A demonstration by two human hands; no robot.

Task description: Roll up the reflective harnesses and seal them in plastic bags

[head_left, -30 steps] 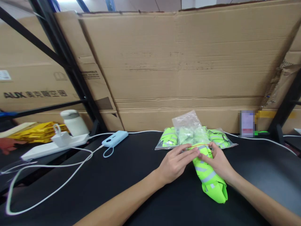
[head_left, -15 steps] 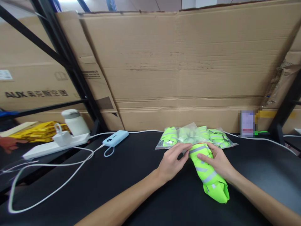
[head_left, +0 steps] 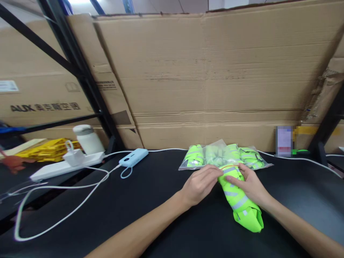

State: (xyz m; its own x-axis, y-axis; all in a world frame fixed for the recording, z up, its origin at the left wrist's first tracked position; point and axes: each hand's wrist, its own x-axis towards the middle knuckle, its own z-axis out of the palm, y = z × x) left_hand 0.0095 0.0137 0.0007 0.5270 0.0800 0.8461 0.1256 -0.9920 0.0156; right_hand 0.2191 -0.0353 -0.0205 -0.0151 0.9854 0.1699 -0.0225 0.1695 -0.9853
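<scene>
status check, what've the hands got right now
Left hand and right hand both on rolled green vest, pinching its far end. Bagged vests just behind, touching. Nothing blocking.

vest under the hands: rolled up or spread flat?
Rolled. The vest lies as a tight bundle on the table, left hand and right hand gripping its far end.

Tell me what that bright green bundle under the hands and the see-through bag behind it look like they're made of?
The green bundle looks like soft woven fabric: neon, matte, creased, with silvery stripes, probably reflective tape. The bag looks like thin clear plastic film: glossy, wrinkled, its green contents showing through.
</scene>
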